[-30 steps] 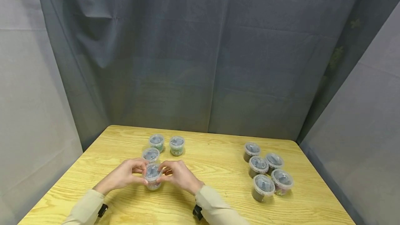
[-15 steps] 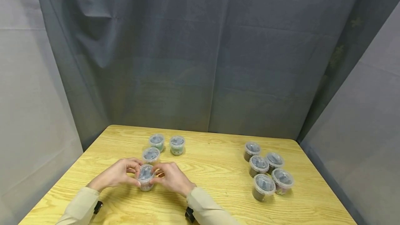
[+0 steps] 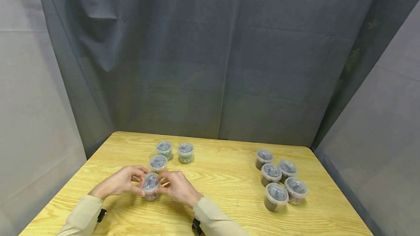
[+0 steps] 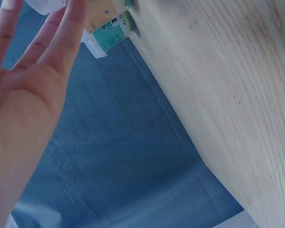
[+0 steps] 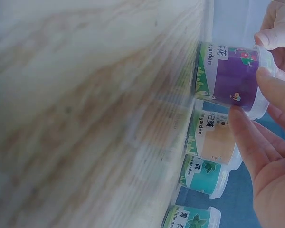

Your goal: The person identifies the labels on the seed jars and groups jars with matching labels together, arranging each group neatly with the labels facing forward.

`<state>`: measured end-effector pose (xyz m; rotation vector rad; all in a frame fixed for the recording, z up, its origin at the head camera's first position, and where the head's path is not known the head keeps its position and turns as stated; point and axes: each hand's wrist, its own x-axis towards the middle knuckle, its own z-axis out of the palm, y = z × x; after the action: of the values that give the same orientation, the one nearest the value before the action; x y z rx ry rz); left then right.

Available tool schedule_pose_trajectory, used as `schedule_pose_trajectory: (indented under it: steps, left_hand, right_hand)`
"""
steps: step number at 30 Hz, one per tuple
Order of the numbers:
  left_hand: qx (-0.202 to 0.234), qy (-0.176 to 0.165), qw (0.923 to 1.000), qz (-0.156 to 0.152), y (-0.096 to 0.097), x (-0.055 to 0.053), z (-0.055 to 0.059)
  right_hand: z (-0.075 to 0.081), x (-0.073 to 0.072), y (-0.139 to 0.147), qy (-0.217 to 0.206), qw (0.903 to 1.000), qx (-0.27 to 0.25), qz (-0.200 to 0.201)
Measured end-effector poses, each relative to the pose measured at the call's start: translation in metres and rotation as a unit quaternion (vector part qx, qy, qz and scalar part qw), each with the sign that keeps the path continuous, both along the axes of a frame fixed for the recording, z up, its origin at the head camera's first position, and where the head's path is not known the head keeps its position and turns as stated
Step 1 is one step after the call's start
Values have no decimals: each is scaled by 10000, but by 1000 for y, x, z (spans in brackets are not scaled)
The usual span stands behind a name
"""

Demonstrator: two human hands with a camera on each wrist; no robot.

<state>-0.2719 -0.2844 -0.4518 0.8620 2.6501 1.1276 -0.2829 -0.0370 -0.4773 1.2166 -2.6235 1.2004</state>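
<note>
Between my two hands stands a small planting cup with a purple label (image 5: pixel 235 76) and a clear lid, upright at the near end of the left group (image 3: pixel 151 182). My left hand (image 3: pixel 122 183) pinches its rim from the left with thumb and fingers. From the right, my right hand (image 3: pixel 179 188) grips the same rim. Just behind it is a cup with an orange label (image 5: pixel 216 142). Farther back are two teal-labelled cups, one (image 5: pixel 204 173) behind the orange cup and another (image 3: pixel 185 153) to its right. In the left wrist view, my left hand (image 4: pixel 33 85) hides much of the held cup.
A cluster of several lidded cups (image 3: pixel 271 173) stands on the right side of the wooden table (image 3: pixel 223 177). Grey curtain (image 3: pixel 183 65) hangs behind the table's back edge, with pale cloth panels (image 3: pixel 387 119) at both sides.
Both hands have moved left along the table with the purple-labelled cup between them. The shift is slight over the last half second. The other cups have stayed in place.
</note>
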Motion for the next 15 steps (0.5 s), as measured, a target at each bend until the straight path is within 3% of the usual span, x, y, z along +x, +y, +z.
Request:
schedule_pose_trajectory:
  steps: [10,15]
  left_hand:
    - [33,-62,10000,68,0,0,0]
    - [62,392,9981,472,3,2,-5]
  right_hand:
    - [1,1,1,81,9999,56,-53]
    - [2,3,4,347,9986,268,-311]
